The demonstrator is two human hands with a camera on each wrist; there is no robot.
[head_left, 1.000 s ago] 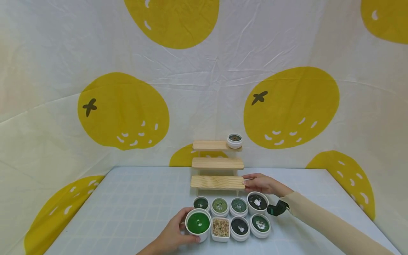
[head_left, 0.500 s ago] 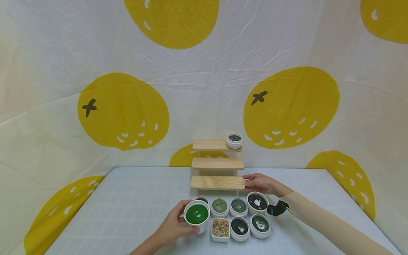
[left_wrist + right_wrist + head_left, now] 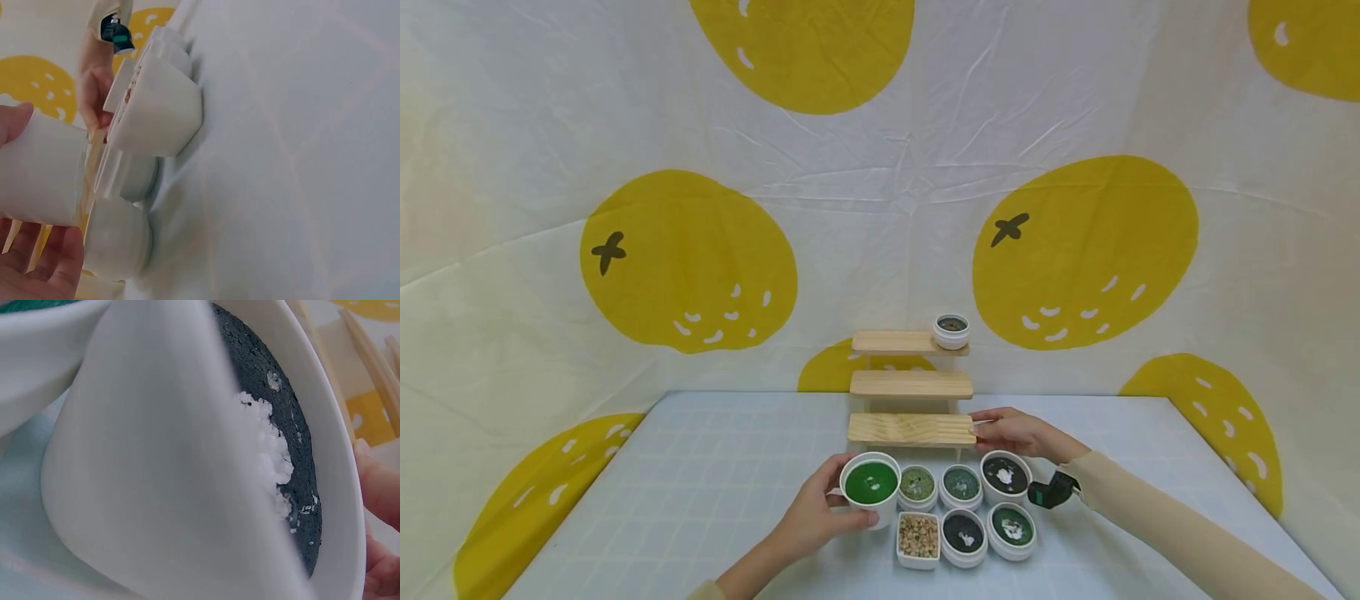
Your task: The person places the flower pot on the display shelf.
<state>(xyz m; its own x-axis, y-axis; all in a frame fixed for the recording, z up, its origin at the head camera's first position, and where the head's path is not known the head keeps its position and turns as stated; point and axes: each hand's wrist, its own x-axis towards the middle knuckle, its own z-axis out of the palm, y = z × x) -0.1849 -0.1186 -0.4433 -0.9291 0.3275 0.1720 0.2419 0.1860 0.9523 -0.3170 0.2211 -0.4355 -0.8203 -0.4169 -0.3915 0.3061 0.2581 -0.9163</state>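
My left hand (image 3: 812,508) grips a tall white cup (image 3: 871,485) filled with something bright green. In the left wrist view this cup (image 3: 40,167) is off the table, thumb on one side and fingers on the other. In the head view it hides the dark green pot at the back left of the group. My right hand (image 3: 1017,433) pinches the right end of the lowest board of a three-tier wooden stand (image 3: 912,428). Just in front of that hand is a white bowl (image 3: 1006,477) with dark filling and a white patch, seen large in the right wrist view.
Several white pots stand close together before the stand, among them a square dish (image 3: 918,540) of beige bits, a dark pot (image 3: 964,535) and a green pot (image 3: 1012,529). One small pot (image 3: 952,332) sits on the top tier. A fruit-print cloth (image 3: 910,250) hangs behind the table.
My left hand has lifted the green-filled cup and carried it away from me towards the stand, over the back-left pot. My right hand stays on the stand.
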